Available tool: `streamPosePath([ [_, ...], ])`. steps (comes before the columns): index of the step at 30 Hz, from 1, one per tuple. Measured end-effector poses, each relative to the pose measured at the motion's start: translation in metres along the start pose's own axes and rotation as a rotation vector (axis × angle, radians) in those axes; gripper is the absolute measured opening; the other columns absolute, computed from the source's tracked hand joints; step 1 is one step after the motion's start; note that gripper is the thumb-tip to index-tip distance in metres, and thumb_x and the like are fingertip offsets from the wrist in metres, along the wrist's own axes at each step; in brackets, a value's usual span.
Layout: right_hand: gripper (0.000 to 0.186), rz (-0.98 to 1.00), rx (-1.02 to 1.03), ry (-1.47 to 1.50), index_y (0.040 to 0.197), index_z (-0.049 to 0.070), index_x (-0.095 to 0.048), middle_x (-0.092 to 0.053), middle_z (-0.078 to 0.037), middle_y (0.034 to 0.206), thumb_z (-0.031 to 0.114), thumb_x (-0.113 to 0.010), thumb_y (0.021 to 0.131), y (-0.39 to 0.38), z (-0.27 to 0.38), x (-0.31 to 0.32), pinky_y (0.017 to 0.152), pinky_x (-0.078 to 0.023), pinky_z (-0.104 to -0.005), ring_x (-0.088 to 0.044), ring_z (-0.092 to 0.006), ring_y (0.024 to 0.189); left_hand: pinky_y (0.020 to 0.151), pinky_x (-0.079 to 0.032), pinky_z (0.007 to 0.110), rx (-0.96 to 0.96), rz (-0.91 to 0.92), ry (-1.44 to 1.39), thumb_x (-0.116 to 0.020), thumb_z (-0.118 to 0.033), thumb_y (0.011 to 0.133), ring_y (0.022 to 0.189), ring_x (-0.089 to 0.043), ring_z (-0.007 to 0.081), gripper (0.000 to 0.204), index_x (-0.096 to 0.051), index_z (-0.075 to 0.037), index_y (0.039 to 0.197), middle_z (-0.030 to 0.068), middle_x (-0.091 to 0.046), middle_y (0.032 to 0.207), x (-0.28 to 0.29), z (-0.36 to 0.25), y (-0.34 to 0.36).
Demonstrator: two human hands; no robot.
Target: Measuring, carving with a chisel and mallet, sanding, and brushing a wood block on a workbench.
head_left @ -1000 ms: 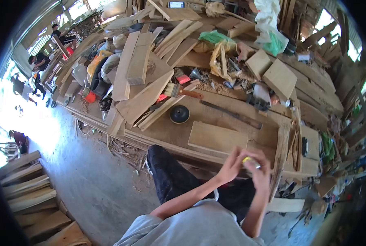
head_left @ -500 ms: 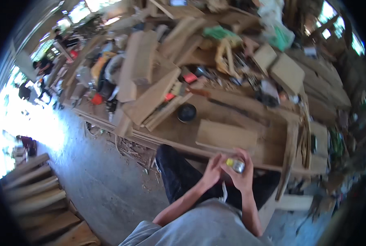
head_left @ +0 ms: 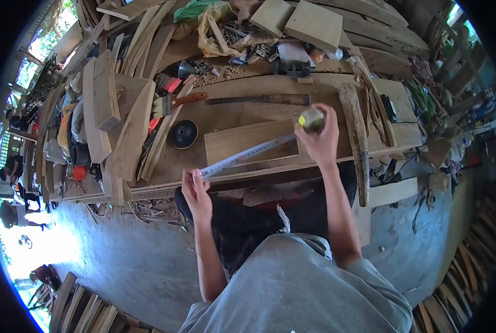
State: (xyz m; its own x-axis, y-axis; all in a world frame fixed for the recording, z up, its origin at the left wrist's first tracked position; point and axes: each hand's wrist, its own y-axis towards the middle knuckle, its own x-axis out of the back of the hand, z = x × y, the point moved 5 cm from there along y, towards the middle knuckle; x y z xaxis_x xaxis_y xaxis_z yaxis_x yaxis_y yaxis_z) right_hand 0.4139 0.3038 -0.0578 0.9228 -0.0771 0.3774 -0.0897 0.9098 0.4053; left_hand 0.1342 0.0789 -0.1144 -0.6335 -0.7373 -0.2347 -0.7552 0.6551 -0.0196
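A tape measure with a silver and yellow case [head_left: 313, 120] is gripped in my right hand [head_left: 322, 140], above the right part of the bench. Its pale blade [head_left: 248, 152] stretches out to the lower left, slanting across a flat wooden board [head_left: 217, 145]. My left hand [head_left: 196, 194] pinches the blade's free end near the bench's front edge. Whether the blade touches the board I cannot tell. Left of the board sits a round black bowl-shaped object [head_left: 183, 134]. Behind the board lies a long dark tool with a wooden handle [head_left: 287, 100].
A paintbrush [head_left: 181, 101] with a reddish-brown handle rests left of the long tool. Planks [head_left: 106, 94] crowd the bench's left side. A rough wooden strip [head_left: 354, 133] sticks out past the front edge at right. More timber [head_left: 84, 311] is stacked on the floor at lower left.
My hands have moved apart, the left one leftward, and the tape blade is now drawn out between them. My view has turned, bringing more of the right side in.
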Motion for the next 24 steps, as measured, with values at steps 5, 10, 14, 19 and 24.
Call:
streamPosePath([
  [5, 0.063, -0.033, 0.166, -0.025, 0.133, 0.005, -0.060, -0.065, -0.015, 0.117, 0.014, -0.091, 0.079, 0.011, -0.022, -0.027, 0.095, -0.054, -0.0405, -0.068, -0.0303, 0.105, 0.057, -0.037, 0.025, 0.064, 0.173, 0.385, -0.058, -0.026, 0.114, 0.065, -0.045, 0.0039, 0.027, -0.055, -0.006, 0.097, -0.0024, -0.048, 0.074, 0.021, 0.026, 0.020],
  [10, 0.057, 0.068, 0.106, 0.096, 0.130, 0.005, -0.060, -0.068, -0.009, 0.111, 0.016, -0.091, 0.084, 0.016, -0.031, -0.032, 0.091, -0.055, -0.0332, -0.066, -0.0191, 0.099, 0.059, -0.045, 0.029, -0.074, 0.176, 0.692, -0.059, -0.025, 0.113, 0.070, -0.057, 0.0098, 0.026, -0.061, -0.001, 0.104, 0.0079, -0.063, 0.080, 0.021, 0.016, 0.028],
  [14, 0.058, 0.042, 0.161, 0.057, 0.131, 0.007, -0.061, -0.069, -0.008, 0.113, 0.016, -0.092, 0.084, 0.021, -0.029, -0.028, 0.090, -0.055, -0.0325, -0.068, -0.0177, 0.099, 0.059, -0.045, 0.030, -0.087, 0.192, 0.714, -0.059, -0.025, 0.113, 0.069, -0.058, 0.0117, 0.027, -0.060, 0.000, 0.104, 0.0079, -0.064, 0.078, 0.015, 0.009, 0.028],
  [19, 0.059, 0.097, 0.042, 0.110, 0.133, 0.007, -0.060, -0.070, -0.010, 0.115, 0.017, -0.091, 0.084, 0.020, -0.028, -0.036, 0.087, -0.056, -0.0352, -0.071, -0.0212, 0.100, 0.049, -0.038, 0.023, 0.103, 0.203, 0.439, -0.058, -0.029, 0.114, 0.059, -0.047, 0.0035, 0.028, -0.057, -0.005, 0.100, -0.0015, -0.052, 0.071, 0.020, 0.023, 0.025],
  [24, 0.058, 0.088, 0.104, 0.101, 0.134, 0.008, -0.056, -0.070, -0.009, 0.113, 0.013, -0.089, 0.087, 0.015, -0.027, -0.037, 0.081, -0.057, -0.0318, -0.070, -0.0172, 0.094, 0.040, -0.030, 0.018, 0.150, 0.173, 0.314, -0.057, -0.030, 0.115, 0.050, -0.034, -0.0013, 0.027, -0.054, -0.008, 0.100, -0.0070, -0.042, 0.067, 0.013, 0.020, 0.019],
])
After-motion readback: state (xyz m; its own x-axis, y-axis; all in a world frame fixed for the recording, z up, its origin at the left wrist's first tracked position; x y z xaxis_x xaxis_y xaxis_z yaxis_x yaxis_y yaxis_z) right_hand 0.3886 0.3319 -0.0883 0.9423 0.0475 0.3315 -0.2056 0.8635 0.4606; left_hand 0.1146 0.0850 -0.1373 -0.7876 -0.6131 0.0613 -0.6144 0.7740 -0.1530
